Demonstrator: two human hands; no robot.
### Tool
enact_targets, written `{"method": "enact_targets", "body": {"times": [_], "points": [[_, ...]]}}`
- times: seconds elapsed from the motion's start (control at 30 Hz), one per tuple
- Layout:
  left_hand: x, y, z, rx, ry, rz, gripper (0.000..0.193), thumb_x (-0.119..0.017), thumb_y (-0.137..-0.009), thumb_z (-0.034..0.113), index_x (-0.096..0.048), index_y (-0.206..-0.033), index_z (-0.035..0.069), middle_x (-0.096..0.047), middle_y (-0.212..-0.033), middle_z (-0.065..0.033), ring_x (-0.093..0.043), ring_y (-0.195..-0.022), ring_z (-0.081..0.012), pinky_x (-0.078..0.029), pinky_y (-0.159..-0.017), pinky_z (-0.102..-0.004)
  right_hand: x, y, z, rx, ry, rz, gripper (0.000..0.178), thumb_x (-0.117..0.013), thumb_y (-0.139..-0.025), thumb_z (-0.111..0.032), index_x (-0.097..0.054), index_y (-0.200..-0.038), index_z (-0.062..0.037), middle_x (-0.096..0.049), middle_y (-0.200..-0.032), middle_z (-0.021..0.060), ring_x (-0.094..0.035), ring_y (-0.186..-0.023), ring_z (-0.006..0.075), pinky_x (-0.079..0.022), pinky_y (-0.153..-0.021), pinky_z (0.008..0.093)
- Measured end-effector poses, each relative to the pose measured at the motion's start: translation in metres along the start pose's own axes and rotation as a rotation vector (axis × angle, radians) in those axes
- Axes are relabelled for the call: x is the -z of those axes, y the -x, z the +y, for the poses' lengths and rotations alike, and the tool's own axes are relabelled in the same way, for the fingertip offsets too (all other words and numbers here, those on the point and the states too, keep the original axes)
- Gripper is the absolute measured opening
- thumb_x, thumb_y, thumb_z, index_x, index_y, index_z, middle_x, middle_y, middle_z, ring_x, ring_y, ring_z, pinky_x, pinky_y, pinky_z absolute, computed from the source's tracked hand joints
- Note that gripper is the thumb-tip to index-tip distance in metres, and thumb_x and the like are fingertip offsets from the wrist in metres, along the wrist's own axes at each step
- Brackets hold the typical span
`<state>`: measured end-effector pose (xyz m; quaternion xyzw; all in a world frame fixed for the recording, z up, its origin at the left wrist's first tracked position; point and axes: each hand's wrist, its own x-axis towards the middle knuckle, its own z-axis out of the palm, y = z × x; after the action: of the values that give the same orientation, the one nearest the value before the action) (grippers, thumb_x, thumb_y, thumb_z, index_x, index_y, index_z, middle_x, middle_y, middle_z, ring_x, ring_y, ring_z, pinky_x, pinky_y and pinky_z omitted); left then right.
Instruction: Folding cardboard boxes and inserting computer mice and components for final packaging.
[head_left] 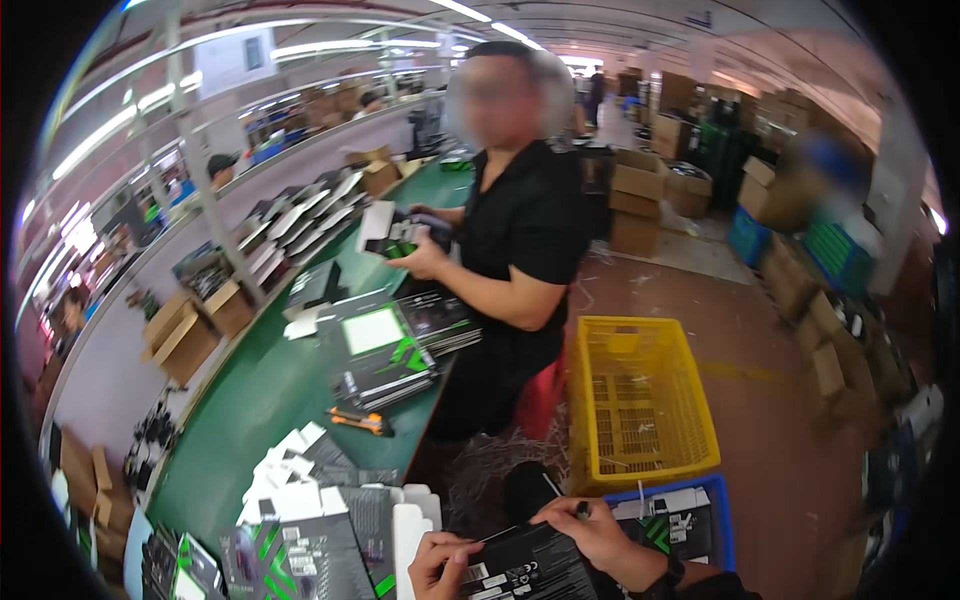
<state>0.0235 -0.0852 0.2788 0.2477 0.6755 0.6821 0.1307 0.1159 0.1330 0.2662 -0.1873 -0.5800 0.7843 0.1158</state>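
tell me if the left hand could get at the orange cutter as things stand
Probably not straight away: the left hand holds the edge of dark packaging, and flat cartons lie between it and the orange cutter, though nothing covers the cutter.

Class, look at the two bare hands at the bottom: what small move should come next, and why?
Perhaps draw the black packaging slightly leftward for working room: the left hand and right hand are both on it, and the blue crate stands close on the right.
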Motion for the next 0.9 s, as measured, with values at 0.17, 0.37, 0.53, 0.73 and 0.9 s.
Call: {"method": "enact_targets", "body": {"times": [0.17, 0.37, 0.53, 0.73, 0.9], "points": [[-0.007, -0.008, 0.008, 0.022, -0.024, -0.070, 0.023, -0.056, -0.101, 0.015, -0.071, -0.098, -0.003, -0.064, -0.101, -0.0117, -0.058, -0.095, -0.0227, -0.046, -0.083, -0.0332, 0.008, 0.009, 0.002, 0.096, 0.192, -0.022, 0.015, -0.063, -0.098, -0.007, -0.074, -0.098, 0.0034, -0.072, -0.099, 0.0084, -0.065, -0.093, 0.0140, -0.049, -0.086, 0.0271], [-0.004, -0.009, -0.005, 0.076, -0.016, -0.099, 0.023, -0.056, -0.101, 0.014, -0.071, -0.096, -0.003, -0.064, -0.099, -0.0105, -0.057, -0.094, -0.0211, -0.046, -0.084, -0.0324, 0.011, 0.006, 0.020, 0.131, 0.213, -0.015, 0.012, -0.067, -0.096, -0.006, -0.074, -0.101, 0.0032, -0.073, -0.100, 0.0081, -0.066, -0.094, 0.0126, -0.051, -0.085, 0.0273], [-0.004, -0.017, -0.016, 0.191, 0.067, -0.062, 0.018, -0.061, -0.100, 0.017, -0.070, -0.101, 0.001, -0.064, -0.094, -0.0018, -0.054, -0.086, -0.0120, -0.044, -0.079, -0.0268, 0.011, 0.001, 0.025, 0.147, 0.158, -0.064, 0.031, -0.071, -0.095, -0.025, -0.071, -0.113, -0.0003, -0.072, -0.108, 0.0075, -0.063, -0.105, 0.0131, -0.047, -0.097, 0.0314], [-0.008, -0.039, -0.027, 0.150, 0.113, -0.122, 0.007, -0.067, -0.096, 0.008, -0.061, -0.096, 0.005, -0.059, -0.091, -0.0002, -0.051, -0.081, -0.0111, -0.045, -0.076, -0.0267, 0.024, 0.002, 0.031, 0.134, 0.236, 0.017, 0.037, -0.072, -0.089, -0.041, -0.075, -0.094, -0.0045, -0.072, -0.086, 0.0063, -0.064, -0.086, 0.0134, -0.047, -0.081, 0.0307], [-0.032, -0.061, -0.015, 0.137, 0.008, -0.344, 0.012, -0.065, -0.099, 0.016, -0.057, -0.096, 0.008, -0.052, -0.089, -0.0004, -0.048, -0.085, -0.0113, -0.044, -0.079, -0.0274, 0.037, 0.015, 0.031, 0.151, 0.205, 0.204, 0.038, -0.073, -0.086, -0.043, -0.074, -0.091, -0.0049, -0.071, -0.082, 0.0082, -0.067, -0.084, 0.0188, -0.049, -0.078, 0.0355]]}}
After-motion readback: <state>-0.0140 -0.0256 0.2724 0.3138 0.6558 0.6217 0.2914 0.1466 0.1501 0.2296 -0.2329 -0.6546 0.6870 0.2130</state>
